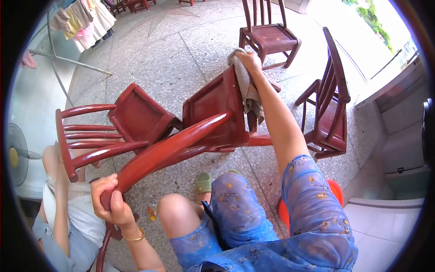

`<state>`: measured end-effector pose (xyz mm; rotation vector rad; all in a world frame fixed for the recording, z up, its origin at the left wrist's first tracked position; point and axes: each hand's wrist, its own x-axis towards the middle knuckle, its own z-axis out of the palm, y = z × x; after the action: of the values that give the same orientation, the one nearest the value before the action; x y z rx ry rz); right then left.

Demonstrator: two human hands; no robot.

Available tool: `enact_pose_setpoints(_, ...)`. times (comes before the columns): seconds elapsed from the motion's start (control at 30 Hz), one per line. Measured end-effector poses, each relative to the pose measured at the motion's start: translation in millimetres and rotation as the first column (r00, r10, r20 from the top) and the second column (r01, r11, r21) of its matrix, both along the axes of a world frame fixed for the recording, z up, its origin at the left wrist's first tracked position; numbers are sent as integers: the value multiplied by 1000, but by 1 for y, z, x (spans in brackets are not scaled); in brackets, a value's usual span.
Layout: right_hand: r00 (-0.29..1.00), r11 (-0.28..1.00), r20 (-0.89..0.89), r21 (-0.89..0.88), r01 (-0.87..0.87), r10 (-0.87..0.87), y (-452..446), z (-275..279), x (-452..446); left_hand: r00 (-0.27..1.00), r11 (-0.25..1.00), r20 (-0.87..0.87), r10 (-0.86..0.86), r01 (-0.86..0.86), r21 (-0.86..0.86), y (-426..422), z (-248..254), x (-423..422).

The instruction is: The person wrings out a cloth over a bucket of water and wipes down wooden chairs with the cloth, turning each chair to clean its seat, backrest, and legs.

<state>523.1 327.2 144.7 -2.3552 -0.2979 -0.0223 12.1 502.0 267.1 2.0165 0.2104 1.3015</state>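
Observation:
A dark red wooden chair (210, 97) is tilted in front of my knees, its back post running toward me. My left hand (111, 199) is closed around the end of that post. At the far corner of the seat, my right hand (249, 61) presses a grey-brown cloth (244, 81) against the edge. The cloth hangs down along the seat's right side. A second red chair (138, 115) stands tipped just left of mine, its slatted back toward the left. The legs of my chair are partly hidden behind its seat.
Two more red chairs stand ahead, one upright chair (272, 36) and another chair (331, 104) at right. An orange-red basin (335, 190) sits by my right side. Another person (74, 217) is close on my left. A fan (17, 154) and a metal rack (68, 61) are at left.

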Motion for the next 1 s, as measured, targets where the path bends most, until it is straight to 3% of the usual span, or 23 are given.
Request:
enact_pose_setpoints(0.07,993,990,-6,-80,114,-115,-42,-44,22,998,998,16,61,-61,-15,6,-13,-18)
enact_pose_setpoints(0.2,970,970,83,-67,234,-228,-142,-93,5,995,995,37,96,-96,-7,13,-35,-55)
enact_pose_setpoints(0.27,932,937,99,18,349,-349,-144,-104,8,996,996,20,88,-88,-23,8,-34,-56)
enact_pose_setpoints(0.33,951,940,-29,145,310,-309,-130,-89,-4,997,995,3,78,-77,-57,7,-27,-48)
enact_pose_setpoints(0.4,981,797,-188,583,157,-55,-91,-41,-46,999,998,-11,51,-52,-23,7,-20,-41)
enact_pose_setpoints(0.47,986,731,-141,682,28,94,-44,24,-96,997,998,-47,55,-56,-10,0,-13,-30)
enact_pose_setpoints(0.53,975,762,163,609,-220,152,-6,19,-90,997,998,-40,59,-59,-10,-1,-13,-29)
enact_pose_setpoints(0.63,956,827,245,495,-264,159,-9,17,-92,997,998,-47,58,-59,-18,3,-17,-36)
enact_pose_setpoints(0.67,958,828,238,496,-262,161,-11,13,-86,997,998,-40,65,-65,-18,2,-17,-37)
enact_pose_setpoints(0.73,998,859,53,511,-40,15,-26,-4,-65,997,997,-38,69,-69,-16,4,-20,-42)
enact_pose_setpoints(0.8,990,943,32,310,123,-140,-60,-29,-44,998,998,-12,63,-63,-18,11,-28,-53)
enact_pose_setpoints(0.87,924,979,350,-77,190,-152,-99,-114,16,999,999,-16,48,-48,2,17,-32,-61)
enact_pose_setpoints(0.93,983,919,180,-383,96,-27,-130,-103,20,997,998,-43,64,-63,8,15,-32,-65)
enact_pose_setpoints(1.0,919,920,38,48,390,-392,-140,-120,28,995,996,-50,90,-90,6,10,-30,-61)
